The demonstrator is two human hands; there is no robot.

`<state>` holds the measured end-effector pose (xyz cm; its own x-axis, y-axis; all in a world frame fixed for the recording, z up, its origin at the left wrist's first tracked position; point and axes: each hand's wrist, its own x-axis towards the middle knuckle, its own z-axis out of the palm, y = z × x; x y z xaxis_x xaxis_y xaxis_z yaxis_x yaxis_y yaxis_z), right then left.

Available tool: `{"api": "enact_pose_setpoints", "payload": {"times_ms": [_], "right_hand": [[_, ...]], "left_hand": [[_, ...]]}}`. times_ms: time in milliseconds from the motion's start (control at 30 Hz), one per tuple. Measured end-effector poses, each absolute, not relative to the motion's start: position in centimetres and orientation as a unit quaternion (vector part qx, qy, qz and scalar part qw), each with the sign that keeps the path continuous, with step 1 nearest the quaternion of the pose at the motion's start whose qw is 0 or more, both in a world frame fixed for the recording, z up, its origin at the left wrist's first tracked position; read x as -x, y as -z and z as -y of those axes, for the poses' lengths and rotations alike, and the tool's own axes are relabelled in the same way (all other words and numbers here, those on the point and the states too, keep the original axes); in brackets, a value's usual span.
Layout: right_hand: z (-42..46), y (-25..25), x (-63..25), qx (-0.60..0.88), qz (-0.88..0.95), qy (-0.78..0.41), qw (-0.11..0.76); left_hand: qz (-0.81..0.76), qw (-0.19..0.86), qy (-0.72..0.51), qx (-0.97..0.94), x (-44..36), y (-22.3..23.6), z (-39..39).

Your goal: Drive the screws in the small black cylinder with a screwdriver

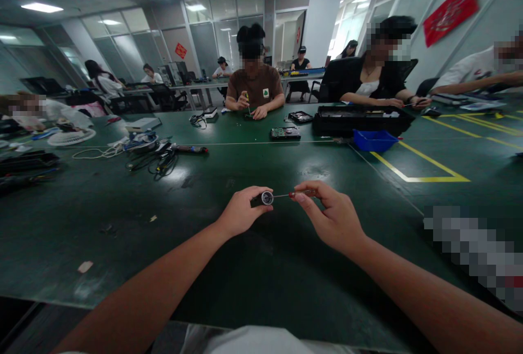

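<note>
My left hand (242, 211) is closed round a small round black and silver part (266, 197), held just above the green table (122, 223). My right hand (333, 215) pinches the red handle of a thin screwdriver (295, 194). Its fine shaft runs left and its tip meets the round part. Both hands hover over the table's near middle, close together.
A blue bin (375, 140) and a long black case (359, 120) stand at the back right, near yellow floor-style lines (425, 171). Tangled cables (157, 160) lie at the back left. Circuit boards (285, 133) lie mid-table. Several other people sit at the far side, working.
</note>
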<state>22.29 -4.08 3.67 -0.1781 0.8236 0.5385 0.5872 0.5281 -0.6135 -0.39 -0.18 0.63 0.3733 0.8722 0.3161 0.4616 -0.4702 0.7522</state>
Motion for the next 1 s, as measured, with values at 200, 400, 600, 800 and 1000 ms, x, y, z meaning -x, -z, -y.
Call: {"api": "enact_pose_setpoints", "payload": {"times_ms": [200, 400, 600, 800, 1000], "right_hand": [[3.8, -3.4, -22.5, 0.461, 0.755, -0.143, 0.443], [3.7, -3.1, -22.6, 0.446, 0.769, -0.125, 0.44], [4.0, -3.5, -22.5, 0.326, 0.843, -0.065, 0.423], [4.9, -4.1, -21.9, 0.212, 0.903, -0.056, 0.369], [4.8, -3.7, -21.9, 0.387, 0.823, -0.091, 0.407]], "left_hand": [[-0.431, 0.29, -0.362, -0.774, 0.6, -0.2, 0.0], [-0.431, 0.284, -0.361, -0.776, 0.6, 0.0, -0.1], [-0.441, 0.289, -0.356, -0.771, 0.6, -0.1, 0.0], [-0.442, 0.283, -0.352, -0.775, 0.6, -0.1, 0.0], [-0.427, 0.276, -0.348, -0.788, 0.7, 0.0, 0.0]]}}
